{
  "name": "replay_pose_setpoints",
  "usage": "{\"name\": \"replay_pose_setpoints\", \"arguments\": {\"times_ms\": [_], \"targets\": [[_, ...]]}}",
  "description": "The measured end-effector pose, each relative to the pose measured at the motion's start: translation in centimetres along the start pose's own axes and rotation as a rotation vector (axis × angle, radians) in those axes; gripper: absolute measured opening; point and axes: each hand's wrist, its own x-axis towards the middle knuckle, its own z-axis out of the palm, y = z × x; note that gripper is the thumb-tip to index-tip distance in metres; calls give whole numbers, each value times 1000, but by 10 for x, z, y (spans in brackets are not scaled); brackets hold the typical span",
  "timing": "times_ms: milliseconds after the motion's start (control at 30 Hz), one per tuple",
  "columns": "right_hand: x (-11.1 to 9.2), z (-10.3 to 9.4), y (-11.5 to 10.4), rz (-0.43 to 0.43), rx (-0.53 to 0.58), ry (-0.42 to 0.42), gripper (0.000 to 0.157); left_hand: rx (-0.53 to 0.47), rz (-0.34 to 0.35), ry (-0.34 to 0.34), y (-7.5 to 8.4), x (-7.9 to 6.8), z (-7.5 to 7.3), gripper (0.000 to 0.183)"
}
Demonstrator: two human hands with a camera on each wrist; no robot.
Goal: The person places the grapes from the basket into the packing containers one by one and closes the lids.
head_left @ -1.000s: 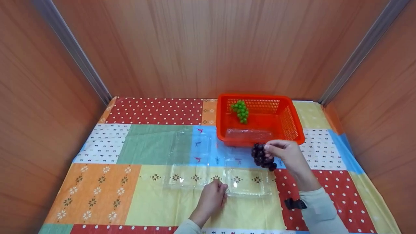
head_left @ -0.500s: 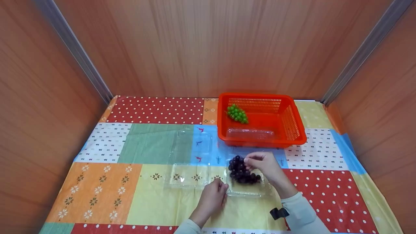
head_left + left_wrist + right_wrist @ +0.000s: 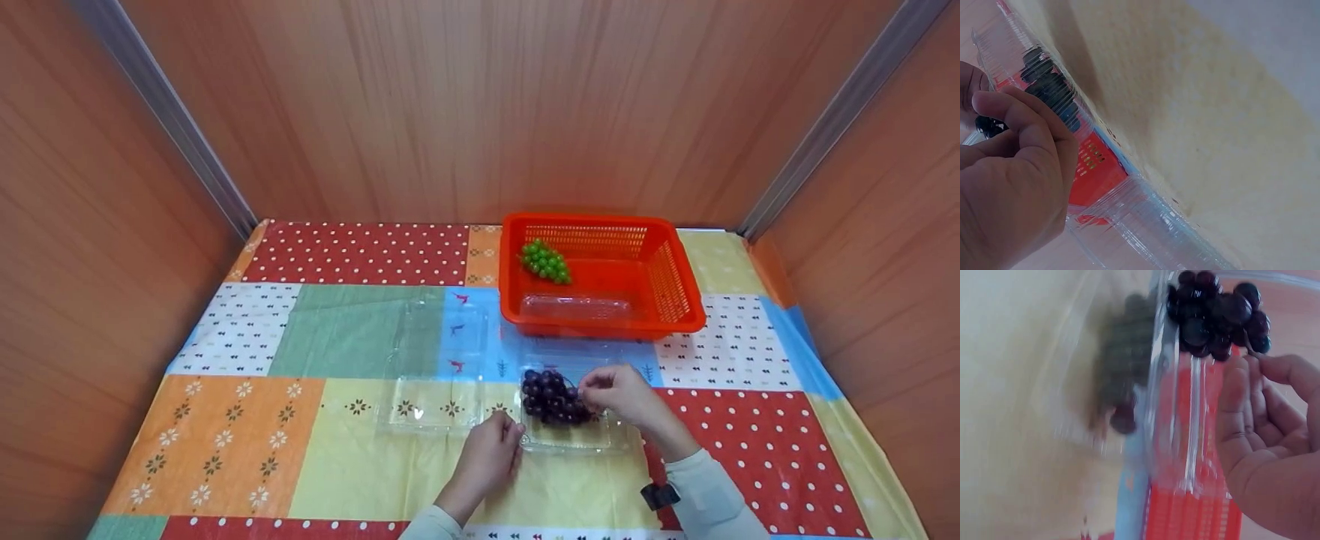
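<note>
Purple grapes [image 3: 551, 397] — long axis slanting rightward

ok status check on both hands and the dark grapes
Right hand pinching dark grapes by the stem. Left hand holding right clear container at near-left corner. Dark grapes inside it. Nothing visibly in the way.

Left grip [image 3: 1019, 174] on clear container [image 3: 1005, 52]

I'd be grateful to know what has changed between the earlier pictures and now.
The dark grapes moved left and nearer the person, into the right clear container; the right hand went with them, still pinching their stem. The green grapes tipped leftward inside the red basket. The left hand stays at the container's near left corner; the basket and left clear container stayed put.
</note>
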Motion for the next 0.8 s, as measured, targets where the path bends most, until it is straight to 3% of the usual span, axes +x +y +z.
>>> {"name": "replay_pose_setpoints", "arguments": {"times_ms": [133, 233, 367, 600, 667, 800], "targets": [[-2, -8, 4, 22, -103, -100, 8, -10, 4, -7, -1, -1, -1, 23], [-1, -11, 7, 45, -171, -113, 9, -8, 5, -14, -1, -2, -1, 23], [0, -11, 10, 60, -247, -19, 12, -2, 7, -21, -2, -2, 0, 22], [3, -8, 11, 38, -328, 252, 8, 27, 22, -23, -1, -1, 0, 21], [4, -8, 13, 15, -346, 275, 7, 26, 20, -21, 0, 0, 0, 21], [4, -8, 18, -29, -375, 217, 8, 68, 11, 20, 0, 0, 0, 21]]}}
